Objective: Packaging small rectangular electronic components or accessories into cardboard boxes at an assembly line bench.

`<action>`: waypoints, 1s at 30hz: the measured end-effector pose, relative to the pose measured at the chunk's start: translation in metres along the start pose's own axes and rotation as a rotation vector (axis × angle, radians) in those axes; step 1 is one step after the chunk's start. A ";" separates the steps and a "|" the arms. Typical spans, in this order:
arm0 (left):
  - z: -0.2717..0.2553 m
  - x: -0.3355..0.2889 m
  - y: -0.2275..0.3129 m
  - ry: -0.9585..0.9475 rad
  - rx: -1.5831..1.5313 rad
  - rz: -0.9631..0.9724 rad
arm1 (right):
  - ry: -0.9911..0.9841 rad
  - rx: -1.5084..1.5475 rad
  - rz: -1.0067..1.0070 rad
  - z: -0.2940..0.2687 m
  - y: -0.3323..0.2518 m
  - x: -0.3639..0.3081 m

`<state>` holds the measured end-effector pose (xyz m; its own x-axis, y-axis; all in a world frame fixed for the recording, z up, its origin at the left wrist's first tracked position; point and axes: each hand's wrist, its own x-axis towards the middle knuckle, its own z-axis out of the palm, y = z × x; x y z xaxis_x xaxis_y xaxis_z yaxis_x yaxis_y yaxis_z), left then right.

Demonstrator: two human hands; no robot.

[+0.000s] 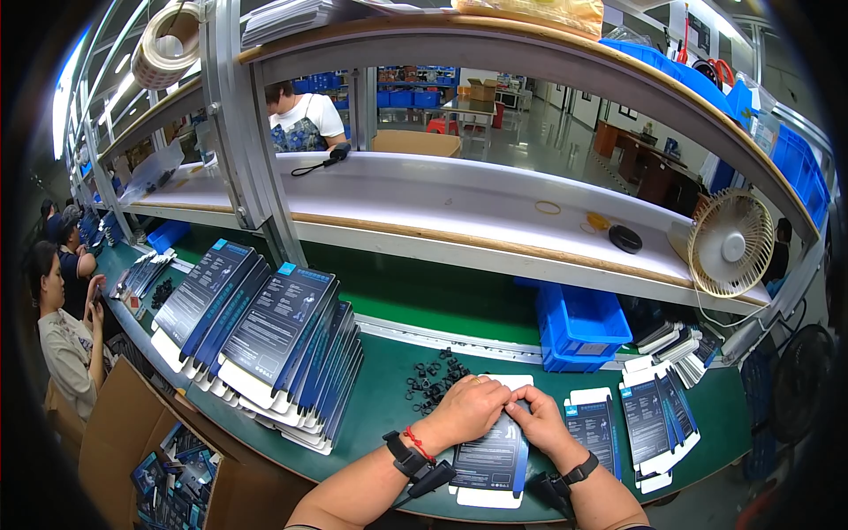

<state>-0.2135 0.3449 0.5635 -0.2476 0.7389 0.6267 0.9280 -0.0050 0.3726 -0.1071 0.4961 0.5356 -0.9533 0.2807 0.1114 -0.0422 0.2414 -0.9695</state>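
Note:
A flat dark blue printed carton [490, 461] with white flaps lies on the green table in front of me. Over its upper part, my left hand [473, 409] has its fingers curled and pressed together. My right hand [541, 422] meets it from the right, thumb and fingers pinched close to the left fingertips. Whatever sits between the fingers is hidden. Just left of my left hand lies a loose pile of small black plastic ring-like parts [430, 382]. Beside my right wrist rests another flat carton [594, 430].
Tall stacks of flat cartons [278, 331] stand at left, with smaller stacks [658, 415] at right. Blue bins [579, 322] sit under the shelf [459, 208], which holds a fan [731, 243]. An open cardboard box [132, 433] is at lower left; co-workers [66, 336] sit beyond.

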 end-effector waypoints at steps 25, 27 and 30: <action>0.001 -0.001 0.001 -0.013 -0.006 -0.022 | -0.019 0.063 0.020 0.000 0.001 0.000; 0.003 -0.002 0.000 -0.015 0.000 -0.023 | -0.022 0.055 0.018 0.000 0.001 0.000; 0.002 -0.002 0.000 -0.021 -0.001 -0.030 | -0.025 0.044 0.014 0.000 0.002 0.000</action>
<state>-0.2126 0.3452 0.5606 -0.2694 0.7525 0.6009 0.9200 0.0166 0.3917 -0.1073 0.4968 0.5336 -0.9611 0.2601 0.0928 -0.0416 0.1959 -0.9797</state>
